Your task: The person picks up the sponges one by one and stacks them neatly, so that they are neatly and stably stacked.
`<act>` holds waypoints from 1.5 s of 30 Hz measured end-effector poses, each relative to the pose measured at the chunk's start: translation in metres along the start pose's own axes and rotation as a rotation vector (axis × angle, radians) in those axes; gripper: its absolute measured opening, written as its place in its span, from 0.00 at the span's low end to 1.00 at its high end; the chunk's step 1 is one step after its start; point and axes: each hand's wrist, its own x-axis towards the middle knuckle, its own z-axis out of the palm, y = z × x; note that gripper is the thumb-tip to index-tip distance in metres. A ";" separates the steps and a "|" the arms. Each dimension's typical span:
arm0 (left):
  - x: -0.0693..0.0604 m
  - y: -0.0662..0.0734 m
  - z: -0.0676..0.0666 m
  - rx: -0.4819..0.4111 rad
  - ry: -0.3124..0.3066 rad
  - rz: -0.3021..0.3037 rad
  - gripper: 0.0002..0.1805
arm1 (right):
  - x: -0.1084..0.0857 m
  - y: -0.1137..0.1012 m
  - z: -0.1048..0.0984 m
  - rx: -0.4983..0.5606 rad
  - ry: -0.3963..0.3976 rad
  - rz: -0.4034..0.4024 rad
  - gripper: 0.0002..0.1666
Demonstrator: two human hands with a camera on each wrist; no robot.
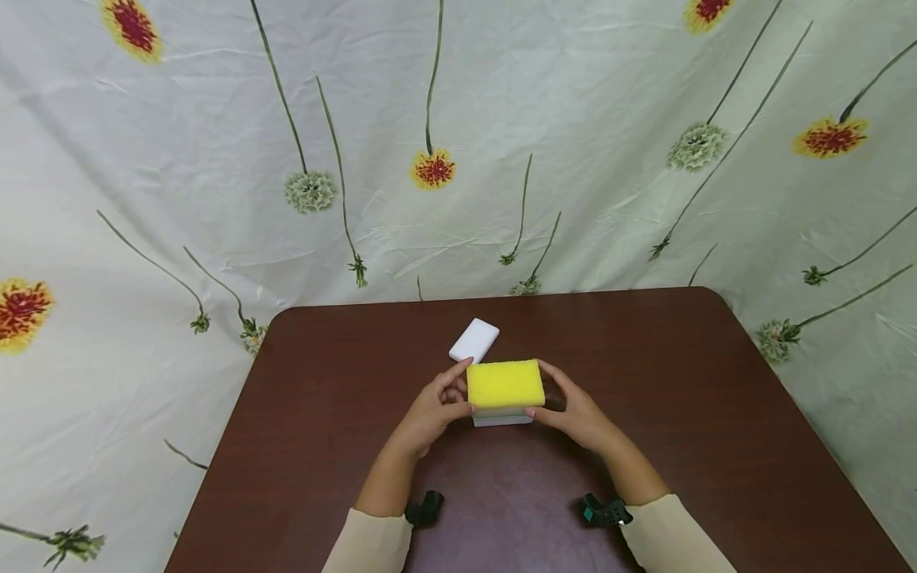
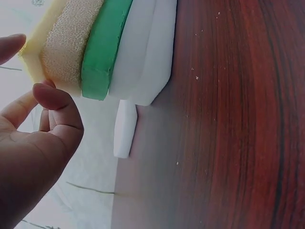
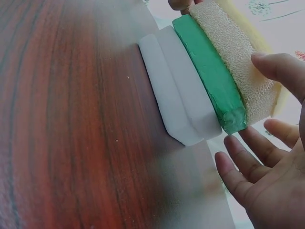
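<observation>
A sponge (image 1: 505,383) with a yellow top and a pale porous side lies uppermost on a stack at the table's middle. Below it in the left wrist view come a green bar (image 2: 106,55) and a white block (image 2: 143,52) that looks two-layered. My left hand (image 1: 430,410) pinches the left end of the sponge between thumb and finger. At the opposite end, my right hand (image 1: 582,415) holds it with the thumb on its near side; the right wrist view shows other fingertips (image 3: 232,143) close to the green bar's end.
Behind the stack, slightly left, another white block (image 1: 474,340) lies flat. The dark wooden table (image 1: 322,446) has rounded far corners and meets a flower-printed cloth (image 1: 609,159). Black straps (image 1: 425,509) are on both wrists.
</observation>
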 end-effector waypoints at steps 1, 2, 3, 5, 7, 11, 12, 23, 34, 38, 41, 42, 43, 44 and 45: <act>0.000 0.000 0.000 -0.002 0.000 -0.002 0.43 | 0.000 0.000 0.000 0.009 -0.005 -0.014 0.52; 0.000 0.000 -0.001 -0.002 -0.003 -0.003 0.43 | 0.000 0.000 0.000 0.018 -0.011 -0.028 0.52; 0.000 0.000 -0.001 -0.002 -0.005 -0.004 0.44 | 0.000 0.000 0.000 0.026 -0.014 -0.039 0.52; -0.001 0.000 -0.002 -0.004 -0.011 -0.008 0.46 | 0.000 0.000 0.000 0.035 -0.012 -0.060 0.52; -0.001 0.001 -0.002 -0.006 -0.015 -0.011 0.46 | 0.000 0.000 0.000 0.032 -0.005 -0.079 0.51; -0.001 0.001 -0.003 -0.014 -0.011 -0.015 0.45 | -0.001 -0.002 -0.001 0.012 0.019 -0.103 0.48; -0.001 0.001 -0.003 -0.014 -0.009 -0.014 0.44 | -0.001 -0.002 -0.001 0.009 0.024 -0.106 0.48; -0.001 0.000 -0.003 0.006 -0.007 -0.015 0.43 | 0.000 -0.002 -0.001 -0.004 0.042 -0.112 0.47; -0.002 -0.001 -0.003 0.015 0.001 -0.026 0.41 | 0.000 -0.004 -0.001 0.011 0.039 -0.143 0.41; -0.002 -0.001 -0.003 0.008 -0.005 -0.028 0.41 | 0.001 -0.003 -0.002 0.007 0.037 -0.161 0.41; -0.002 0.000 -0.004 -0.007 -0.021 -0.022 0.42 | 0.002 -0.002 -0.003 0.001 0.037 -0.163 0.40; -0.002 0.000 -0.005 -0.013 -0.022 -0.021 0.42 | 0.002 -0.003 -0.003 0.000 0.037 -0.159 0.40; -0.002 0.000 -0.005 -0.017 -0.022 -0.017 0.42 | 0.002 -0.003 -0.003 -0.001 0.036 -0.155 0.40; -0.002 0.000 -0.006 -0.023 -0.015 -0.013 0.41 | 0.002 -0.003 -0.003 -0.002 0.036 -0.152 0.40; -0.001 0.000 -0.007 -0.030 -0.005 -0.009 0.40 | 0.002 -0.003 -0.003 -0.002 0.036 -0.150 0.40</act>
